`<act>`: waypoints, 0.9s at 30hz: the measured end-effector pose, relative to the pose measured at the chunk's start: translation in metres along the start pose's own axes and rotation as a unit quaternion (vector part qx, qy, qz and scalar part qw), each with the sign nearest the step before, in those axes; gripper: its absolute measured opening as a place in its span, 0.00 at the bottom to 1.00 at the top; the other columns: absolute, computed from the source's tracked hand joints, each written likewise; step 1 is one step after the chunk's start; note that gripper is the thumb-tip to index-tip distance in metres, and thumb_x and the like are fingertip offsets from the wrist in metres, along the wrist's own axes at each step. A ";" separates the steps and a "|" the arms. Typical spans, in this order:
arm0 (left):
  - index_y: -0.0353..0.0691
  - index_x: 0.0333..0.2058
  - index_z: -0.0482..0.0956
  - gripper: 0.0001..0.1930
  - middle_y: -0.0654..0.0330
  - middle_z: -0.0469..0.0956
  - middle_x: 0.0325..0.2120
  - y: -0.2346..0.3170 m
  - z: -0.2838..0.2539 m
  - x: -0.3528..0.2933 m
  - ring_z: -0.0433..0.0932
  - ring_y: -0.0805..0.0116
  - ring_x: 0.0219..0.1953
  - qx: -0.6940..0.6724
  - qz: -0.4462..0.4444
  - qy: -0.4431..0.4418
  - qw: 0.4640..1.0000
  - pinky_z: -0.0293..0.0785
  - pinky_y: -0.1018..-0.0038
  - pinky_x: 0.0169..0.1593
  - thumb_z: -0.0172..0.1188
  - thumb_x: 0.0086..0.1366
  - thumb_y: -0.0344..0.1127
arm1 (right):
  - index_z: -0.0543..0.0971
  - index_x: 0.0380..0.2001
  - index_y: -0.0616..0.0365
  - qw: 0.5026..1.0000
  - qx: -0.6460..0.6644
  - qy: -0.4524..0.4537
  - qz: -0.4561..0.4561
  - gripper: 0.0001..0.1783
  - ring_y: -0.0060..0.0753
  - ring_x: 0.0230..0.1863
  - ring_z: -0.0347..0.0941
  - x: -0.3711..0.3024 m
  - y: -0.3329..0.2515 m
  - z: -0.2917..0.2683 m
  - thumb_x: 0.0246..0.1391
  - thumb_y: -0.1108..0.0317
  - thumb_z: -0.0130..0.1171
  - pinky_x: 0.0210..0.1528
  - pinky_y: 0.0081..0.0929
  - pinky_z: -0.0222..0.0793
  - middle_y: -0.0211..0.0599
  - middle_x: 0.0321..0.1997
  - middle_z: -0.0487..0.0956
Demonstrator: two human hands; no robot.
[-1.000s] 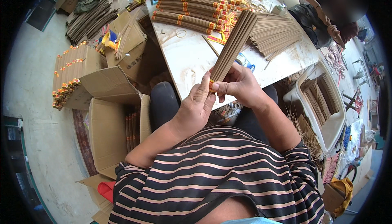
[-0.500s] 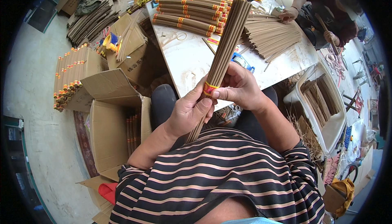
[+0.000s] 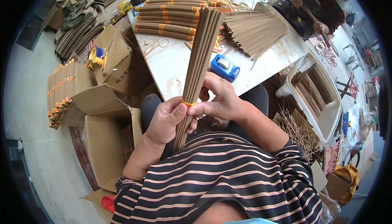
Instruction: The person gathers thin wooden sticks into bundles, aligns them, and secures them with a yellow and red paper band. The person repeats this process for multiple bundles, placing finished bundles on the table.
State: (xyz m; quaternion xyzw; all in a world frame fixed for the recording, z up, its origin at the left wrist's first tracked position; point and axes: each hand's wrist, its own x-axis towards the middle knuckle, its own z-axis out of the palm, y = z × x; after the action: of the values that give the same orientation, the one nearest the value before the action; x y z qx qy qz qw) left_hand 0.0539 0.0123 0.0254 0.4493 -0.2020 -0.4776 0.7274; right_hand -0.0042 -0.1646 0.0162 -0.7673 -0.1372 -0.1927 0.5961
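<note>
Bundle of long thin brown incense sticks [image 3: 199,67] sits upright at frame centre, tips toward 12 o'clock. Left hand [image 3: 166,120] wraps it below the yellow-orange band [image 3: 188,103]; right hand [image 3: 218,101] pinches the band. Probably light, brittle, splays loose: grip at the band.

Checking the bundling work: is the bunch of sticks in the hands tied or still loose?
Tied: a yellow band circles the stick bundle where the left hand holds it and the right hand pinches it.

Single head-worn fisheye view, looking steeply down, close over lap, table edge [image 3: 261,81] ahead
</note>
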 end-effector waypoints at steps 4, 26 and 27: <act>0.35 0.40 0.71 0.20 0.62 0.72 0.23 -0.006 -0.005 0.006 0.69 0.79 0.19 -0.036 -0.016 -0.006 0.999 0.68 0.86 0.23 0.52 0.63 0.49 | 0.73 0.33 0.58 0.999 -0.022 0.013 0.029 0.26 0.26 0.25 0.64 -0.002 0.011 -0.001 0.36 0.52 0.70 0.26 0.22 0.62 0.32 0.24 0.66; 0.38 0.33 0.69 0.12 0.65 0.68 0.18 -0.065 -0.017 0.161 0.65 0.81 0.15 0.003 -0.056 0.072 0.996 0.63 0.86 0.16 0.51 0.65 0.42 | 0.78 0.34 0.59 0.826 -0.153 -0.044 0.541 0.14 0.23 0.27 0.71 -0.003 0.098 -0.126 0.47 0.60 0.58 0.27 0.23 0.67 0.31 0.26 0.77; 0.38 0.33 0.69 0.12 0.64 0.68 0.18 -0.066 -0.017 0.165 0.65 0.81 0.15 0.002 -0.059 0.072 0.996 0.63 0.86 0.16 0.51 0.65 0.42 | 0.78 0.33 0.59 0.827 -0.149 -0.052 0.540 0.14 0.23 0.28 0.71 -0.002 0.100 -0.128 0.47 0.60 0.59 0.28 0.22 0.67 0.31 0.27 0.77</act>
State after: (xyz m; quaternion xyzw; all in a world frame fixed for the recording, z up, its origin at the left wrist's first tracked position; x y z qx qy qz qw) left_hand 0.1090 -0.1340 -0.0620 0.4949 -0.1230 -0.4862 0.7096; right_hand 0.0215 -0.3135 -0.0434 -0.8074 0.2981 0.1820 0.4755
